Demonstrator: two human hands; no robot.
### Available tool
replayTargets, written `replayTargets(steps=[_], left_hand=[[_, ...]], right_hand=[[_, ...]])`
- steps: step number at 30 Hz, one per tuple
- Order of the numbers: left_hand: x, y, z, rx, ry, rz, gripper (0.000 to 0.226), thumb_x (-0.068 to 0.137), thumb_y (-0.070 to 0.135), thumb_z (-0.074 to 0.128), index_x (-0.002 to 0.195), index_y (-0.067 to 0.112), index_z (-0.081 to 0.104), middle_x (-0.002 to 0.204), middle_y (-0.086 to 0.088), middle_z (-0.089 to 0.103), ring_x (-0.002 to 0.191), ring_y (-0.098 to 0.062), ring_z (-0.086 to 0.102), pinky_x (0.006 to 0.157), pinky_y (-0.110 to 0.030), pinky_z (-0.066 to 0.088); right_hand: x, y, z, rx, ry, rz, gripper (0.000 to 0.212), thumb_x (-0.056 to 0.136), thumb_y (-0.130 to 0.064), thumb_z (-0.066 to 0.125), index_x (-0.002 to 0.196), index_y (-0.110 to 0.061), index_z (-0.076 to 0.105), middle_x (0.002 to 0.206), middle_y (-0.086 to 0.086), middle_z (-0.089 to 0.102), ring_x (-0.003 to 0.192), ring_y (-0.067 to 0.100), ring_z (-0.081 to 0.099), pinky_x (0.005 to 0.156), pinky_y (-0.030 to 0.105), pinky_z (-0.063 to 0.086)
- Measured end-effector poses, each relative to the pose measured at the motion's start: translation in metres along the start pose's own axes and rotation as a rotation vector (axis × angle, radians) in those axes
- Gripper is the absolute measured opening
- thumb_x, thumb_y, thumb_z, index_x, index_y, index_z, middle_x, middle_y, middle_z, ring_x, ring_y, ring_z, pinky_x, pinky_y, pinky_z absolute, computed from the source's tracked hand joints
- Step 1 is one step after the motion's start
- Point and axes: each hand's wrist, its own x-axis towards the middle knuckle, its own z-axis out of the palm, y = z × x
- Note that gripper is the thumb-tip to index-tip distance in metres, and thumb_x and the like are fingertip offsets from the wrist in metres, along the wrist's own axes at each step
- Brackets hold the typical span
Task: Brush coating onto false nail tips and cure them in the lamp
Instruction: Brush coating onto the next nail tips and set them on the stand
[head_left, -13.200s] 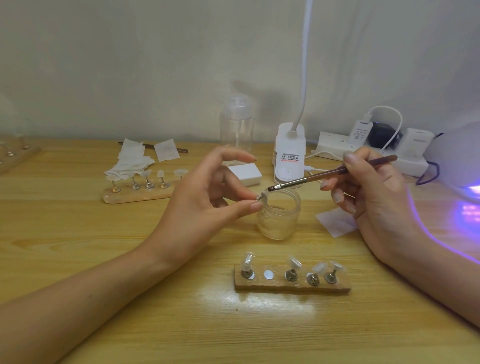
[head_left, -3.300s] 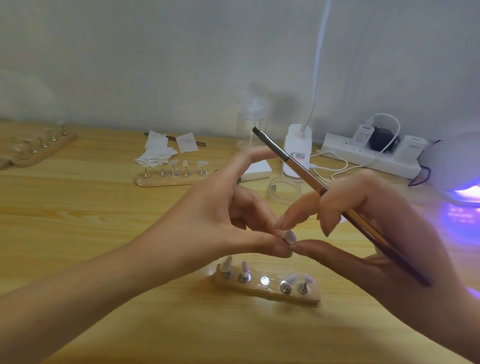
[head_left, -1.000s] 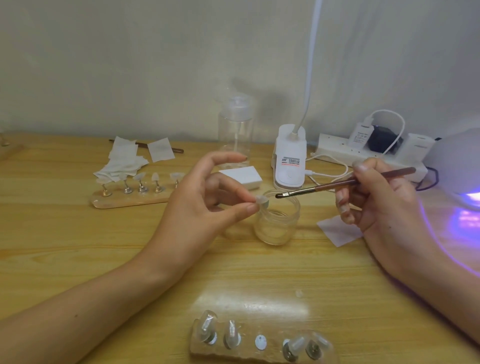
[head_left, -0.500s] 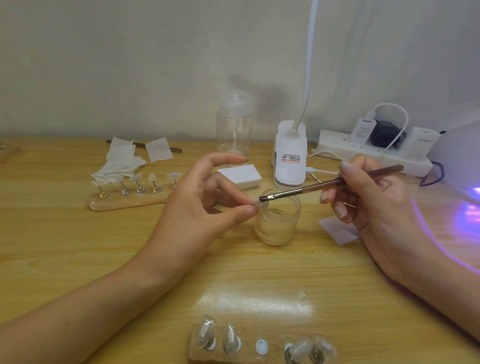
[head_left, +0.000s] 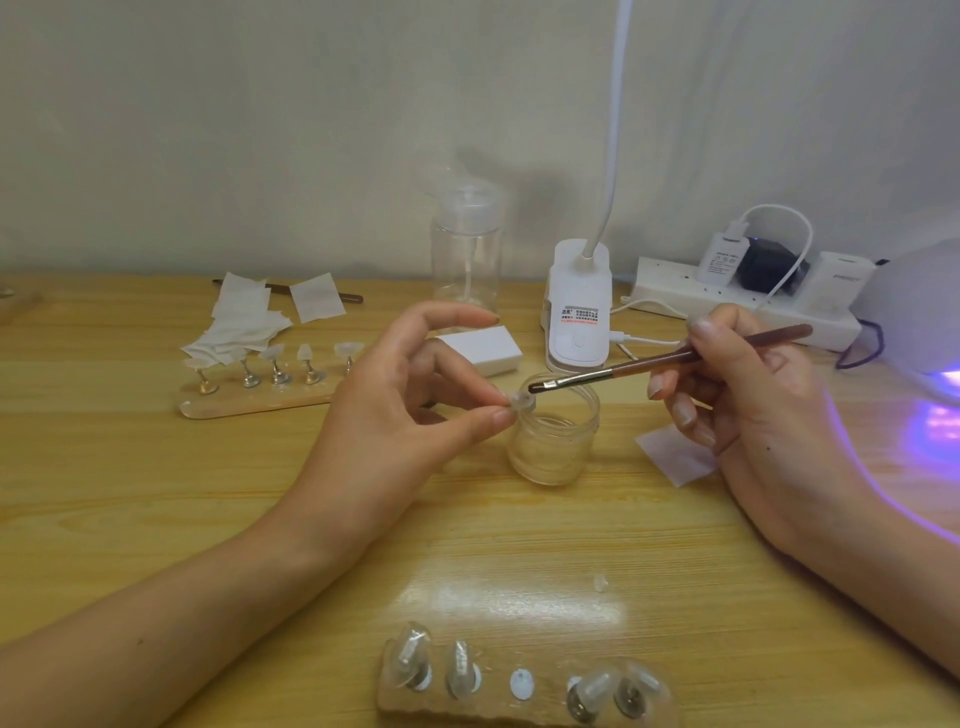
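My left hand (head_left: 400, 410) pinches a clear false nail tip (head_left: 521, 400) between thumb and fingertips, just above the rim of a small glass jar (head_left: 553, 441). My right hand (head_left: 748, 410) grips a brown brush (head_left: 670, 359), and its dark bristles touch the nail tip. A wooden holder (head_left: 524, 686) near the front edge carries several clear tips on metal stands, with one bare magnet in its middle. A second holder (head_left: 260, 395) with several tips lies at the back left. The white curing lamp (head_left: 919, 322) glows purple at the right edge.
A clear pump bottle (head_left: 466, 249), a white desk lamp base (head_left: 579, 306) and a power strip (head_left: 743, 301) with plugs line the wall. White wipes (head_left: 244, 322) lie back left, one wipe (head_left: 675, 457) beside the jar. A white block (head_left: 480, 349) lies behind my left hand. A loose clear bit (head_left: 601, 583) rests mid-table.
The brush tip has moved left from over the jar onto the nail tip that my left hand holds. The view has shifted slightly; the near holder sits at the bottom edge.
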Motion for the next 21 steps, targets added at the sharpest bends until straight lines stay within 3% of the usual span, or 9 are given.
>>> replayTargets(steps=[4, 8, 15, 18, 21], left_hand=[[0.0005, -0.0002, -0.0003, 0.026, 0.002, 0.017, 0.053, 0.078, 0.005, 0.08, 0.122, 0.028, 0.06, 0.081, 0.001, 0.073, 0.082, -0.009, 0.072, 0.07, -0.035, 0.056], [-0.0006, 0.0001, -0.0005, 0.043, 0.005, 0.038, 0.052, 0.078, 0.008, 0.08, 0.122, 0.028, 0.06, 0.081, 0.002, 0.073, 0.082, -0.009, 0.071, 0.067, -0.031, 0.055], [-0.0001, -0.0007, -0.0009, 0.057, 0.003, 0.067, 0.051, 0.08, 0.006, 0.08, 0.122, 0.028, 0.061, 0.081, 0.002, 0.072, 0.08, -0.009, 0.069, 0.061, -0.025, 0.051], [0.0, -0.0008, -0.0007, 0.057, 0.002, 0.07, 0.051, 0.08, 0.006, 0.08, 0.122, 0.028, 0.061, 0.082, 0.001, 0.073, 0.081, -0.008, 0.07, 0.062, -0.029, 0.051], [0.0003, -0.0008, -0.0007, 0.056, 0.002, 0.068, 0.051, 0.08, 0.005, 0.08, 0.121, 0.027, 0.061, 0.082, 0.0, 0.073, 0.081, -0.01, 0.07, 0.062, -0.029, 0.052]], right_hand=[[-0.001, -0.0004, 0.0017, -0.013, -0.054, 0.0, 0.025, 0.084, -0.044, 0.068, 0.067, -0.029, 0.058, 0.067, 0.005, 0.067, 0.05, 0.01, 0.053, 0.041, 0.015, 0.037], [0.0004, 0.0003, -0.0005, 0.0, 0.017, 0.023, 0.024, 0.08, -0.042, 0.066, 0.069, -0.025, 0.053, 0.064, 0.005, 0.066, 0.047, 0.009, 0.048, 0.039, 0.014, 0.034], [-0.0002, -0.0004, 0.002, -0.02, -0.039, 0.011, 0.024, 0.078, -0.048, 0.068, 0.065, -0.03, 0.059, 0.066, 0.005, 0.068, 0.045, 0.01, 0.049, 0.039, 0.013, 0.034], [0.001, -0.0003, -0.0002, 0.0, 0.015, 0.017, 0.024, 0.078, -0.045, 0.068, 0.065, -0.028, 0.056, 0.065, 0.005, 0.067, 0.044, 0.009, 0.047, 0.039, 0.013, 0.034], [0.0005, -0.0004, 0.0008, 0.003, -0.039, -0.012, 0.026, 0.083, -0.045, 0.068, 0.064, -0.029, 0.057, 0.065, 0.004, 0.067, 0.046, 0.009, 0.049, 0.04, 0.013, 0.035]])
